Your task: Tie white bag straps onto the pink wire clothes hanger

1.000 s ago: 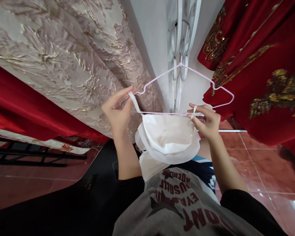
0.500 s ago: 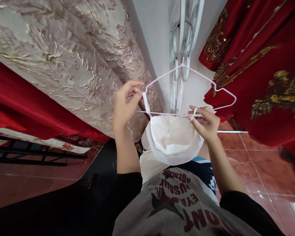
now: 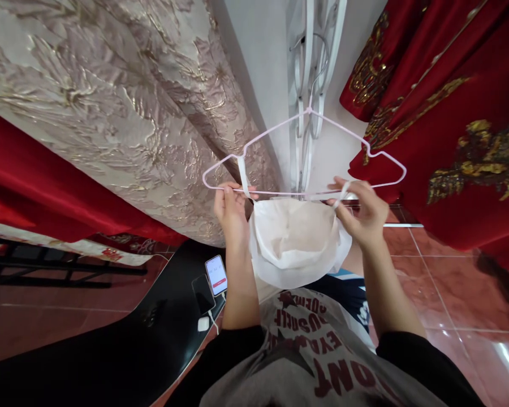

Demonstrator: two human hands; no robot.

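Note:
A pale pink hanger (image 3: 275,129) hangs by its metal hook from a white rack (image 3: 307,68) in front of me. Just under its lower bar is a white garment (image 3: 294,226) with thin straps, its wide neckline facing up. The left strap (image 3: 242,172) is looped over the hanger's left notch. My left hand (image 3: 232,212) is closed on the lower bar near that strap, thumb in front and fingers behind. Between the thumb and fingers of my right hand (image 3: 365,215) is the right strap (image 3: 343,192), beside the bar's right part.
Cream floral curtain fabric (image 3: 152,113) fills the left, and red fabric with gold ornament (image 3: 458,130) hangs at right. A black glossy surface (image 3: 152,305) at lower left holds a lit phone (image 3: 216,274), a dark phone (image 3: 202,295) and a small white case (image 3: 203,324).
My left hand has let go of the left strap, now in the hanger's notch, and moved down onto the lower bar. The right hand still holds its strap.

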